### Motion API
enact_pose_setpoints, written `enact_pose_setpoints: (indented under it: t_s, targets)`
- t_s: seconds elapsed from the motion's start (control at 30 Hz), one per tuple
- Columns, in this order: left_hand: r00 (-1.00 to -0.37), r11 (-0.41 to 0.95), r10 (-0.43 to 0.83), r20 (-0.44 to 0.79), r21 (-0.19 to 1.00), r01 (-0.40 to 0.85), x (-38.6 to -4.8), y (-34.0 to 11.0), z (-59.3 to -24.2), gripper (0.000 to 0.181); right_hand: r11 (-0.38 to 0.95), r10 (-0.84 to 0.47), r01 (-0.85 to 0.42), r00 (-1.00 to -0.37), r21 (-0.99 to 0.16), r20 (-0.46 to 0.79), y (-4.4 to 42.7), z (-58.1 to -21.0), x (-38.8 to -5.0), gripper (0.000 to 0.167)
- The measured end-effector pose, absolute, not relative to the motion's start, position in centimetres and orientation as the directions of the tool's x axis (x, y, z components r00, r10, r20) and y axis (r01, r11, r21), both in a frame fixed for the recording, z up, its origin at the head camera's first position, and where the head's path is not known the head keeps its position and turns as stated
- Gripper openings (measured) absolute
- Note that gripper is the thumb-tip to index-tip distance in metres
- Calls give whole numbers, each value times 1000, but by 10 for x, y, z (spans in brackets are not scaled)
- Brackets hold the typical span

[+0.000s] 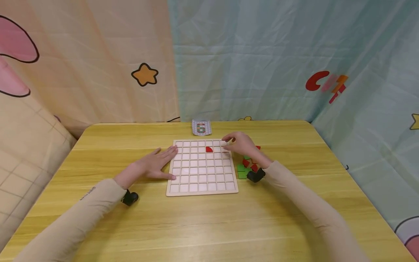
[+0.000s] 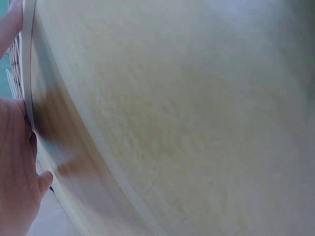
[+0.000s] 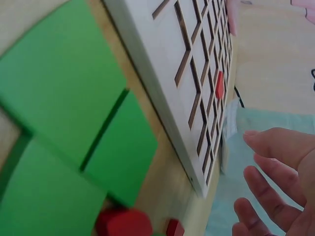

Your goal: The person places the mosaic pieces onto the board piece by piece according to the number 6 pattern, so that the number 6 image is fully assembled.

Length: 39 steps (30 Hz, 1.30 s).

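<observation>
Left grip [image 1: 156, 165]: spread wide, fingers straight, touching the left side of the grid board [image 1: 202, 170], holding nothing.
Grid board: lying flat on the surface [image 1: 196, 225].
Picture card [image 1: 201, 128]: just past the board's far side.
Red piece [image 1: 209, 149]: in a far square, right of middle.
Right grip [image 1: 242, 144]: fingers bent and apart, holding nothing, by the far right corner.
Green pieces [image 1: 242, 175]: just right of the board.

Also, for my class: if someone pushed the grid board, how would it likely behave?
The board would probably stay stiff, as its edges look straight. It seems more apt to slide than tip, since it lies low and broad on the table. The red piece might shift slightly but would likely travel along, sitting within the board's raised grid.
</observation>
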<state>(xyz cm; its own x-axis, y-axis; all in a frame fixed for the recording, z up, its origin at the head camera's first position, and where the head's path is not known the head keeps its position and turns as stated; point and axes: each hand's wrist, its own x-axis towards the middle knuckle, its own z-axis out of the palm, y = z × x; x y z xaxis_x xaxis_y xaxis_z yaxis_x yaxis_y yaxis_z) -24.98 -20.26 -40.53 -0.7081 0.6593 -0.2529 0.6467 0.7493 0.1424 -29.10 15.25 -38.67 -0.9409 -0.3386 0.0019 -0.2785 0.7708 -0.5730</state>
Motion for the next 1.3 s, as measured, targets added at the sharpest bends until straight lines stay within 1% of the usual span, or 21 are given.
enact_pose_setpoints:
  t_s: [0.37, 0.63, 0.87, 1.13, 1.3]
  targets:
    - [-709, 753, 654, -266, 137, 643, -251, -202, -404, 106, 721, -327, -289, -943, -630, 58, 196, -385, -285, 37]
    - [-708, 747, 662, -247, 135, 651, -251, -203, -406, 106, 729, -335, -327, -937, -601, 103, 228, -393, -285, 37]
    - [-710, 751, 657, -253, 142, 645, -251, -204, -406, 105, 715, -343, -320, -935, -621, 88, 249, -400, -286, 38]
    - [-712, 755, 653, -258, 141, 641, -251, -204, -405, 106, 714, -375, -338, -924, -613, 72, 262, -409, -293, 39]
    - [-710, 756, 649, -272, 132, 641, -252, -203, -406, 107, 699, -397, -340, -916, -629, 54, 266, -414, -296, 41]
